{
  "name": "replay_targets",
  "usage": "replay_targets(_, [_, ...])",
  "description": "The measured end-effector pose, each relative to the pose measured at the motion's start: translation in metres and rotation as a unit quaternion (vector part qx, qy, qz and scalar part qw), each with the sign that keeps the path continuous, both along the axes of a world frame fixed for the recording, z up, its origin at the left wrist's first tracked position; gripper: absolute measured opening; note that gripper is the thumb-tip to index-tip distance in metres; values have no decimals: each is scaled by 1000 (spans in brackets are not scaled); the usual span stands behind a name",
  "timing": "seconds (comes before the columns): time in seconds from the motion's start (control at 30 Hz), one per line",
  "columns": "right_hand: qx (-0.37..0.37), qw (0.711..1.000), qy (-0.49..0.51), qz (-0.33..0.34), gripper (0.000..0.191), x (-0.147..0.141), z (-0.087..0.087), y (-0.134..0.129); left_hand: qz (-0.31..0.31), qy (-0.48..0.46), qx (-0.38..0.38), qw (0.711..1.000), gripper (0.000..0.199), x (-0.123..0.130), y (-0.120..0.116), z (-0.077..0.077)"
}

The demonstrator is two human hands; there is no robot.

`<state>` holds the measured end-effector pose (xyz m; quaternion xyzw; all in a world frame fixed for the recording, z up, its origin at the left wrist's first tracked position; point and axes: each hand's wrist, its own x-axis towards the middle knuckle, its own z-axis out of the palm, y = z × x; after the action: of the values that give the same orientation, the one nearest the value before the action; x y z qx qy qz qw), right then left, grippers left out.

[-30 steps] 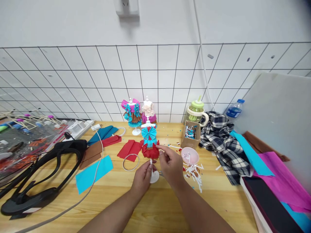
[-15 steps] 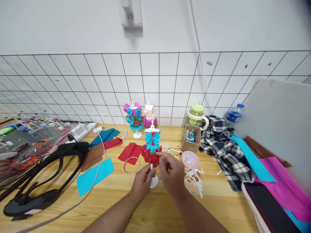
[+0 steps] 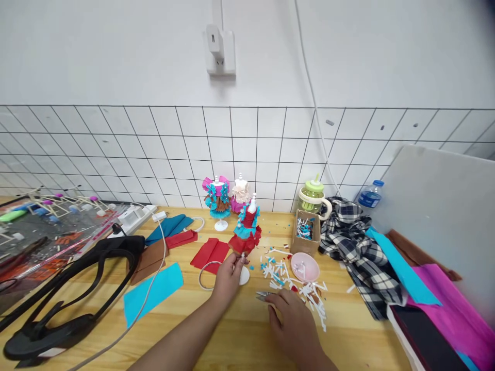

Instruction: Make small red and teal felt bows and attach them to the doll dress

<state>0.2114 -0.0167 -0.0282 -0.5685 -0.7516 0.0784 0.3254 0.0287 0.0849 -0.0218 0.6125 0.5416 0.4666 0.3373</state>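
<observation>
A small white dress form (image 3: pixel 252 204) carries a red bodice with blue ruffles and a red ruffled skirt (image 3: pixel 247 241). It leans slightly to the right, over its round white base (image 3: pixel 244 275). My left hand (image 3: pixel 228 275) is closed around the stand's thin post, just below the skirt. On the tabletop my right hand (image 3: pixel 293 320) curls over small scissors (image 3: pixel 263 295), whose metal blades stick out leftward from under the fingers. Their handles are hidden by the hand. White and blue paper scraps (image 3: pixel 275 270) lie between the base and a pink dish (image 3: pixel 305 267).
Two other dressed forms (image 3: pixel 217 198) stand by the tiled wall. A cardboard box (image 3: pixel 305 245), a green-lidded cup (image 3: pixel 314 193) and a plaid cloth (image 3: pixel 353 232) are at right. Red paper (image 3: pixel 211 255), a blue sheet (image 3: pixel 153 293), a cable and a black headset strap (image 3: pixel 96 304) lie left.
The dress form has turned and tilted, its large blue round ruffle no longer facing me. My right hand has left the skirt and moved down to the scissors. The whole view has shifted a little.
</observation>
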Motion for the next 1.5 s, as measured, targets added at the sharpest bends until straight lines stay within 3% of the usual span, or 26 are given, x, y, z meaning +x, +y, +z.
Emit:
replay_targets(0.13, [-9,999,-33,-39,17,5,-3,5,-1,-49,-20,999,29,8,15,-11])
replay_targets(0.43, [-54,998,-4,-18,20,5,-14,12,22,-76,-19,997,28,16,34,-32])
replay_targets(0.7, [-73,997,18,-16,22,7,-20,17,53,-68,-22,996,25,13,37,-40])
replay_targets(1.0, [-45,998,12,-38,25,7,-27,17,35,-10,-11,999,25,11,34,-48])
replay_targets(1.17, [-51,998,8,-40,24,6,-27,16,5,27,18,999,21,10,26,-45])
replay_targets(1.5, [-46,998,12,-31,23,5,-23,13,4,84,83,993,26,8,19,-35])
